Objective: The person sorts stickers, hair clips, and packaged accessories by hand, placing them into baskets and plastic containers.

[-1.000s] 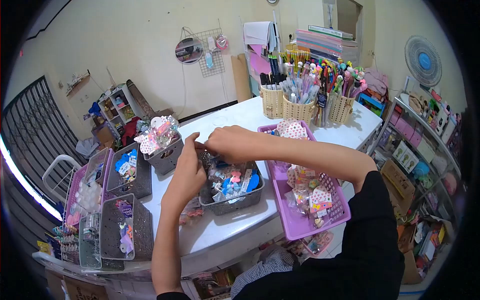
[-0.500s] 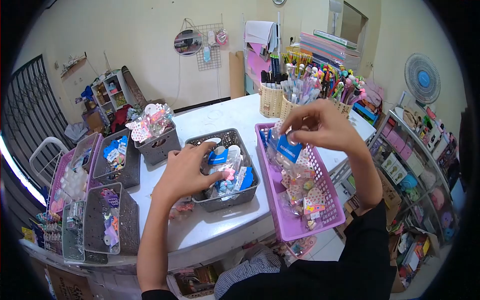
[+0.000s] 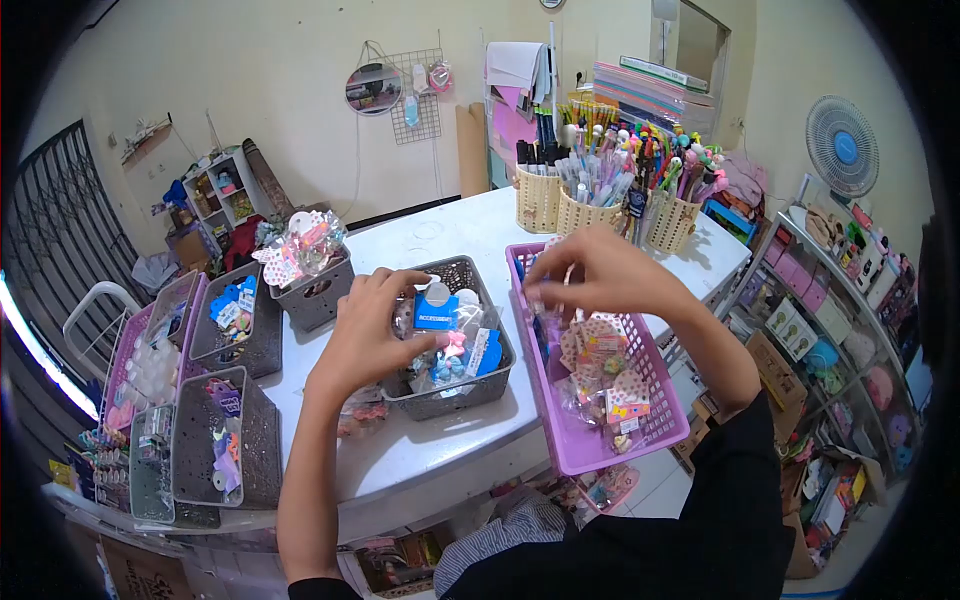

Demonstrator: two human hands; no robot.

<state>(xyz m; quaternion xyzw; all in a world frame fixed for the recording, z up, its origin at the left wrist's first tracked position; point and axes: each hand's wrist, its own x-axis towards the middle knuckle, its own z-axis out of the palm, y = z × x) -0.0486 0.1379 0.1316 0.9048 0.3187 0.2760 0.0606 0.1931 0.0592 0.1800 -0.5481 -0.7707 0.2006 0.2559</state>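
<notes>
My left hand (image 3: 370,325) is over a grey basket (image 3: 455,402), fingers and thumb spread. Its thumb touches a pink trinket (image 3: 455,343) in a clear packet. A blue-card accessory packet (image 3: 436,312) stands between its fingers and thumb, among other packets with blue cards. My right hand (image 3: 600,272) is over the far part of a purple basket (image 3: 588,458), fingertips drawn together low at its left side. What they pinch is hidden. Packets with spotted cards (image 3: 628,390) lie in the purple basket, and blue edges show under the right hand.
Grey baskets of packets (image 3: 225,430) line the table's left side; another (image 3: 312,295) stands behind my left hand. Pen-filled cream holders (image 3: 590,215) are at the back right. A packet (image 3: 362,412) lies beside the middle basket on the white table (image 3: 470,425).
My right hand has moved left and slightly down over the purple basket. The blue-card packet in its fingers no longer shows its face. My left hand stays at the grey basket.
</notes>
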